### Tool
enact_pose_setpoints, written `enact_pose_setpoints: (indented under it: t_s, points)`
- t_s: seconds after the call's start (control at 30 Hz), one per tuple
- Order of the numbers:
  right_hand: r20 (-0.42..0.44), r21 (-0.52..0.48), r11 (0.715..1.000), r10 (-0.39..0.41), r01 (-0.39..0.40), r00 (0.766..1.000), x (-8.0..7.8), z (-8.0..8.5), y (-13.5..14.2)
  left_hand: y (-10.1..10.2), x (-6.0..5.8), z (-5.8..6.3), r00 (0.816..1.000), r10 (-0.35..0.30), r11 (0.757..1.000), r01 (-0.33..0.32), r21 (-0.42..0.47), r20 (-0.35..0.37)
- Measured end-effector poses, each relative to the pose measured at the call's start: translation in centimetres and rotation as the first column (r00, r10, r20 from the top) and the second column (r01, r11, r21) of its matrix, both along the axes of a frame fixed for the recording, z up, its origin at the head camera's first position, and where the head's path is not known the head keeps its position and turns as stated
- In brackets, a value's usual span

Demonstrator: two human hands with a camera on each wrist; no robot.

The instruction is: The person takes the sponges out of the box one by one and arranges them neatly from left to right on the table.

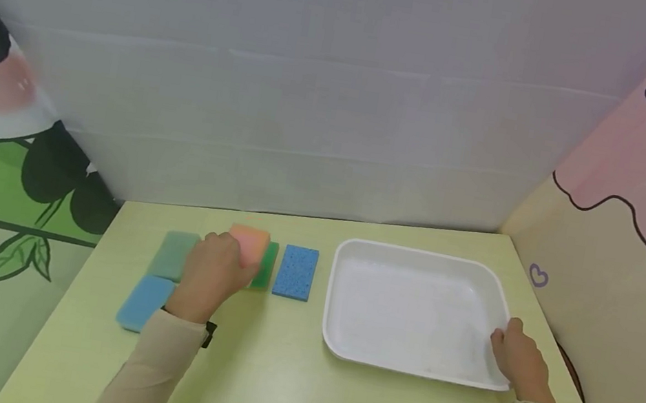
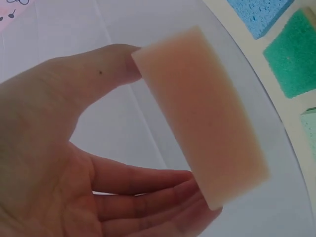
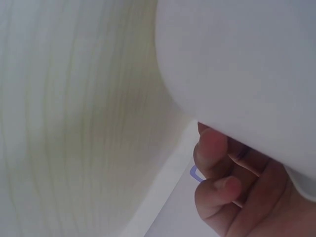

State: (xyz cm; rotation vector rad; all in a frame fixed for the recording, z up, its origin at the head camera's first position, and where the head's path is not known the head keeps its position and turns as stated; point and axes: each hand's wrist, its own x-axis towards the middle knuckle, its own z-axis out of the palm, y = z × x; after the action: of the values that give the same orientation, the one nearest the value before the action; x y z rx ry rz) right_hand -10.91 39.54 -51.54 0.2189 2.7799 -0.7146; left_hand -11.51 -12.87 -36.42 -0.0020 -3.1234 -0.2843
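Note:
My left hand [image 1: 213,273] pinches an orange sponge [image 1: 250,244] between thumb and fingers. The left wrist view shows this orange sponge [image 2: 202,118] as a plain block, with the thumb at one end and the fingertips at the other. In the head view it partly covers a green sponge [image 1: 266,267]. At the right end of a white tray [image 1: 411,369], my right hand [image 1: 521,360] grips the rim. From the right wrist, the curled fingers [image 3: 213,148] show against the outer side of the tray [image 3: 237,64]; the thumb is hidden there.
A speckled blue sponge [image 1: 295,273] lies between the green one and the tray. Left of my left hand are a pale green sponge [image 1: 172,255] and another blue sponge [image 1: 143,303]. A white wall [image 1: 325,104] rises behind the table [image 1: 269,395], with printed panels at both sides.

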Motion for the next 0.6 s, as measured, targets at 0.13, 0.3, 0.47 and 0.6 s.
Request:
enact_pose_setpoints:
  t_s: [0.13, 0.3, 0.47, 0.6]
  points:
    - [0.006, 0.002, 1.000, -0.001, 0.001, 1.000, 0.0, 0.0, 0.1, -0.6, 0.9, -0.6, 1.000, 0.028, 1.000, -0.028, -0.002, -0.001]
    - [0.017, -0.006, 1.000, 0.000, 0.000, 1.000, 0.0, 0.2, 0.2, -0.9, 2.1, -1.8, 0.998, 0.056, 0.998, -0.056, -0.008, -0.018]
    - [0.020, -0.011, 1.000, 0.003, -0.003, 1.000, 0.0, 0.4, 0.2, -0.7, 3.6, -3.5, 0.995, 0.100, 0.995, -0.100, 0.010, 0.029]
    - [0.025, -0.008, 1.000, 0.009, -0.009, 1.000, 0.0, 0.5, 0.2, -0.5, 4.5, -5.2, 0.989, 0.132, 0.991, -0.134, 0.030, 0.064]
